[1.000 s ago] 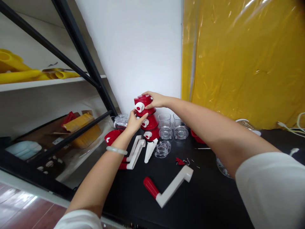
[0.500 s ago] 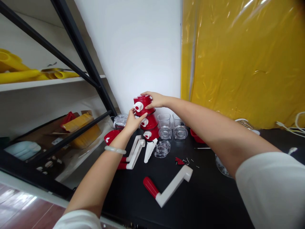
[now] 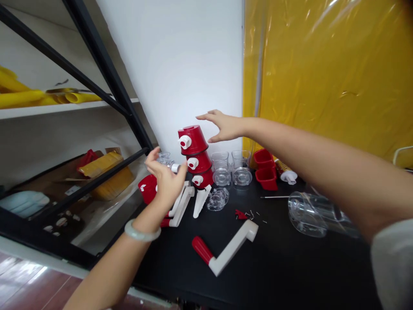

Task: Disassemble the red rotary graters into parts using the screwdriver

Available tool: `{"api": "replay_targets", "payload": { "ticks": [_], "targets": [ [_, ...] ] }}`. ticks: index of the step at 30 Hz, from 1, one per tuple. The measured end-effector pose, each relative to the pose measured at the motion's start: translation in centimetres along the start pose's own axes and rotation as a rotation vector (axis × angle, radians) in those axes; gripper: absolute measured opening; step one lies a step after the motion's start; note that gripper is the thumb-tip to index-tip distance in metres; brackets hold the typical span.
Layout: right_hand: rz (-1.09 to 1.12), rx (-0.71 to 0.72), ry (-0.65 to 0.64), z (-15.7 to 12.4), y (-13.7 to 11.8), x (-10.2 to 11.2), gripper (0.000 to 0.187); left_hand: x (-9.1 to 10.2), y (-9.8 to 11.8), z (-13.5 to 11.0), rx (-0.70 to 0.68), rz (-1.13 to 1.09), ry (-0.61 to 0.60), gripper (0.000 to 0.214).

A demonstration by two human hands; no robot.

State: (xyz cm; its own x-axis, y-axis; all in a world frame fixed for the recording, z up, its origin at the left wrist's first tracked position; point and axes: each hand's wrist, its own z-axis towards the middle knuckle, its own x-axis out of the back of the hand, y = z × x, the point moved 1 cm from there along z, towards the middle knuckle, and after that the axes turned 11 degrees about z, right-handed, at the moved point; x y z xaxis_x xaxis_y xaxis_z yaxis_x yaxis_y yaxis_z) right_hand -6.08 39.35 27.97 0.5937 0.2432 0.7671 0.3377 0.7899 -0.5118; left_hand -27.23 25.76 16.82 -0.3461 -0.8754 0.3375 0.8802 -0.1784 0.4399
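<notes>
Black tabletop (image 3: pixel 284 267) runs up to a white wall, with a yellow plastic sheet (image 3: pixel 322 73) hanging on the right and a metal shelf rack (image 3: pixel 106 77) on the left. At the back stands a stack of three red cones (image 3: pixel 195 157), each with a white knob on its side.

A second ago both hands were on that stack, the right cupping the top cone and the left pinching at its knob. Now both have let go. The right hand (image 3: pixel 224 125) hovers just beside and above the top cone, fingers spread and curved, touching nothing. The left hand (image 3: pixel 166 178) has dropped back to the left of the stack, loosely open and empty, a pale bangle (image 3: pixel 142 232) on its wrist. The stack stands on its own, leaning a little.

No writing or brand can be read on anything.

Around the stack: two clear cups (image 3: pixel 232 168) just to its right, then two red tubs (image 3: pixel 265 172), and a clear jug (image 3: pixel 309 213) lying on its side. A white crank with a red grip (image 3: pixel 226 249) lies in front, well apart from the hands. More white handles (image 3: pixel 182 204) lie under the left hand, and another red piece (image 3: pixel 146 189) sits partly hidden behind it.
</notes>
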Motion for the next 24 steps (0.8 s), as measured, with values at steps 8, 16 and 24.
{"api": "replay_targets", "payload": {
  "ticks": [8,16,24],
  "targets": [
    [-0.242,-0.204,-0.153,-18.1,-2.4,3.3,0.076,4.2,7.2,-11.2,-0.311,0.066,-1.18,0.03],
    [-0.315,-0.496,-0.22,-29.9,2.4,3.1,0.091,1.1,8.7,-12.8,-0.47,0.308,-1.326,0.016],
    [-0.25,-0.425,-0.126,-31.2,2.5,4.5,0.065,1.1,9.7,-12.9,-0.506,0.355,-1.315,0.018]
  ]
}}
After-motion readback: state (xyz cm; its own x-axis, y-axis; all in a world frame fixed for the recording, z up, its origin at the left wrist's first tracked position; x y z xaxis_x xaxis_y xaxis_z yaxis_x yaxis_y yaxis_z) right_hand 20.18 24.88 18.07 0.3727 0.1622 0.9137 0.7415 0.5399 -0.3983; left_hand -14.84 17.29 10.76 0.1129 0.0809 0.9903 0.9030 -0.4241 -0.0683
